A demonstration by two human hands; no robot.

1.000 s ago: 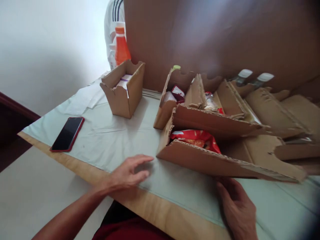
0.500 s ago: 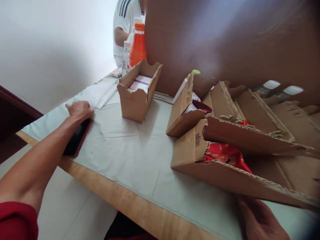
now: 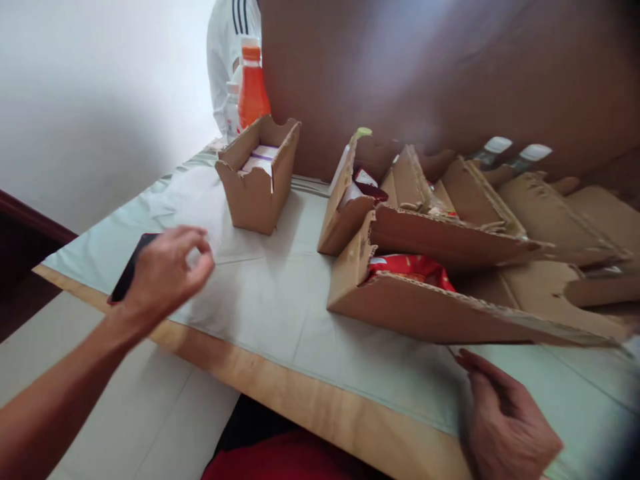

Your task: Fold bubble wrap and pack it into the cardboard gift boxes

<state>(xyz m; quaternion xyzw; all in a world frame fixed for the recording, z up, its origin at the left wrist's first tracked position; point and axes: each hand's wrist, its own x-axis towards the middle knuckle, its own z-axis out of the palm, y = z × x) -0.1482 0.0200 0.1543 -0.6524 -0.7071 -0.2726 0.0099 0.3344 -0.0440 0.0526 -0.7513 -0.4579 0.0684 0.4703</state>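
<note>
Lifted off the red-edged black phone (image 3: pixel 131 270), the left hand (image 3: pixel 163 273) hovers at left, fingers (image 3: pixel 200 257) loosely curled, empty; right hand (image 3: pixel 505 420) rests open on the table (image 3: pixel 280 313) at lower right.

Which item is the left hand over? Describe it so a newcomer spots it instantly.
Start at the table with the pale cloth and follow its near wooden edge to the left corner. There the left hand hovers over a phone lying flat, mostly hidden. It is the only flat, dark, red-edged thing there; the neighbours are upright brown cardboard boxes.
</note>
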